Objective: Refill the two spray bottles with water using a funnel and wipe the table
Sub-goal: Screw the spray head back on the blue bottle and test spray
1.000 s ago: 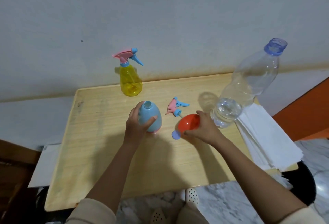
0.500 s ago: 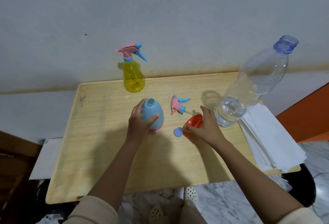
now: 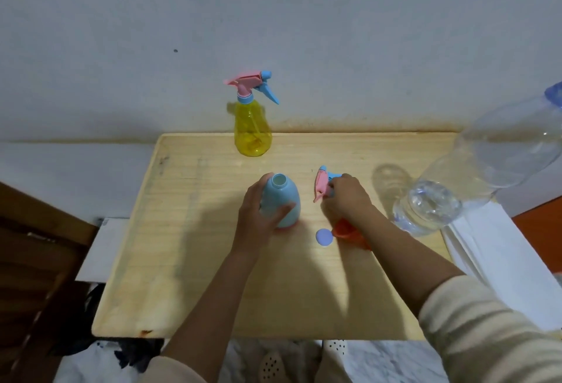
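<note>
A light blue spray bottle point(image 3: 284, 200) stands uncapped in the middle of the wooden table point(image 3: 188, 245), and my left hand point(image 3: 258, 215) is wrapped around it. My right hand point(image 3: 346, 197) closes on its loose pink and blue spray head point(image 3: 322, 183), which lies on the table just to the right. The orange funnel point(image 3: 346, 232) lies on its side under my right wrist, its pale blue tip point(image 3: 324, 237) pointing left. A yellow spray bottle point(image 3: 251, 127) with its spray head on stands at the back edge. A big clear water bottle point(image 3: 456, 194) stands at the right.
A stack of white paper towels point(image 3: 501, 261) lies at the table's right edge beside the water bottle. The wall runs directly behind the table. Dark wooden furniture point(image 3: 36, 261) stands to the left.
My right hand let go of the orange funnel, which now lies on the table, and moved forward onto the loose spray head. My left hand stayed on the blue bottle.
</note>
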Available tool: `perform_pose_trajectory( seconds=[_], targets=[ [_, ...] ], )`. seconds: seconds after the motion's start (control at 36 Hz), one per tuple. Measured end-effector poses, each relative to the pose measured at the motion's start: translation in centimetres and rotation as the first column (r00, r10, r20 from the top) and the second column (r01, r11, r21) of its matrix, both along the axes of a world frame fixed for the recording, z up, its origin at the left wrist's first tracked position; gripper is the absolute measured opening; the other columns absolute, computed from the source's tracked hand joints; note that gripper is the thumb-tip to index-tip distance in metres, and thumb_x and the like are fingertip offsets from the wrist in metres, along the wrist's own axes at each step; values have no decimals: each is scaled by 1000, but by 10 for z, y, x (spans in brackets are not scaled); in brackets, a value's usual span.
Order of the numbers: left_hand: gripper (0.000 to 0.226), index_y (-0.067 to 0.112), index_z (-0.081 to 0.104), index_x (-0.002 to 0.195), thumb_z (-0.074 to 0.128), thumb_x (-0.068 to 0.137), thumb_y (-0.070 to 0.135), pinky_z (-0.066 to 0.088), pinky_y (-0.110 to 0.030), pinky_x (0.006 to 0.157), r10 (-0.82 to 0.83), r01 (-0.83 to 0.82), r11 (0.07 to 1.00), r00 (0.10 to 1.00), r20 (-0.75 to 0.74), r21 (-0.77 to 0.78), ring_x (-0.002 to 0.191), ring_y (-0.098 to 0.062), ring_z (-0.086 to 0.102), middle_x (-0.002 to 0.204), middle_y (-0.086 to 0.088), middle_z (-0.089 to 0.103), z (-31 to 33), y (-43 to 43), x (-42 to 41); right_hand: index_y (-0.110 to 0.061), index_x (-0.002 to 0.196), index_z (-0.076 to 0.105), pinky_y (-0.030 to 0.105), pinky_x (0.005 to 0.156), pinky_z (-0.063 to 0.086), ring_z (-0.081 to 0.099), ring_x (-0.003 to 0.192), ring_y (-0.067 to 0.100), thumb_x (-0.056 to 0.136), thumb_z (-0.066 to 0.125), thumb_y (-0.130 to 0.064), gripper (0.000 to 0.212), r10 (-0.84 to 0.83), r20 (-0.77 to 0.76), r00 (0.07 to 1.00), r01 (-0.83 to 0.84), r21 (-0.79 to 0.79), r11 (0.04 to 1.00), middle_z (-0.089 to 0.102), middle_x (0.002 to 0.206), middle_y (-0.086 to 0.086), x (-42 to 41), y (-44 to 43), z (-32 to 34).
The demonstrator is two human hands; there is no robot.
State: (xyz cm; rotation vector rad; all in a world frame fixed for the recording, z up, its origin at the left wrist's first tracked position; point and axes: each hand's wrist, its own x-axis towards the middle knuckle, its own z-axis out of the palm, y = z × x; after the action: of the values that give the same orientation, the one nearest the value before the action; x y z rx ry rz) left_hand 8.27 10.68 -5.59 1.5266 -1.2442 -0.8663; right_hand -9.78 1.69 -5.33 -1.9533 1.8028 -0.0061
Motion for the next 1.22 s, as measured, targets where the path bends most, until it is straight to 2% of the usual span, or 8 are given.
perform_pose_trajectory(
  seconds=[0.14,0.22,0.33,0.44,0.67,0.94,1.11,1.22],
  targets=[
    [75,31,46,134,66,66,56,47,-35,98,-20,20,1000,1000,20,7,119,-6,47,133,9,51,5,1,-1,-2,97,65,32,74,43,54,94,34,81,63,-20,24,-53,148,988,73,-127,989,56,99,18,-2,-1,12],
    [79,28,46,135,66,65,57,48,-36,96,-30,29,999,999,27,12,120,-10,48,133,6,50,7,0,0,-2,99,66,16,65,36,51,82,27,83,66,-20,24,-68,377,924,157,-210,965,59,93,15,0,3,35],
    [84,23,47,134,64,58,56,46,-4,71,-38,38,999,999,15,22,115,-10,48,130,6,50,11,0,-1,-8,98,66,23,79,44,58,87,21,81,68,-12,17,-47,663,747,267,-234,935,65,95,7,11,16,77],
    [73,32,48,129,65,61,56,46,-25,96,-28,27,999,1000,14,29,114,-3,49,126,14,51,7,0,1,-14,96,65,16,78,46,61,87,10,79,70,-5,21,4,834,551,329,-221,918,66,93,-3,20,27,114],
    [72,24,45,137,77,73,36,43,-41,105,-42,41,998,999,18,46,122,-11,48,134,8,48,5,-1,1,0,102,63,18,79,49,60,88,12,82,67,1,21,165,944,285,376,-268,887,65,96,8,37,44,166],
    [67,28,45,135,76,76,34,40,-27,100,-34,33,999,998,45,14,117,-6,46,127,15,49,3,-3,1,-6,100,63,18,76,48,63,84,4,78,69,-3,22,190,935,299,313,-284,906,67,92,0,65,58,146],
    [71,28,41,139,75,78,38,37,-24,102,-41,41,999,997,61,-1,121,-3,44,129,18,46,-1,-5,2,-11,97,67,42,90,53,66,95,21,79,70,-4,20,79,904,421,264,-205,942,70,95,4,66,62,101],
    [67,32,41,135,66,75,49,35,-14,97,-35,38,998,997,72,-47,117,2,45,121,22,46,-5,-1,-2,-15,98,69,47,95,49,65,101,18,80,70,-8,20,-28,894,448,250,-96,963,71,100,0,64,64,72]
  ],
)
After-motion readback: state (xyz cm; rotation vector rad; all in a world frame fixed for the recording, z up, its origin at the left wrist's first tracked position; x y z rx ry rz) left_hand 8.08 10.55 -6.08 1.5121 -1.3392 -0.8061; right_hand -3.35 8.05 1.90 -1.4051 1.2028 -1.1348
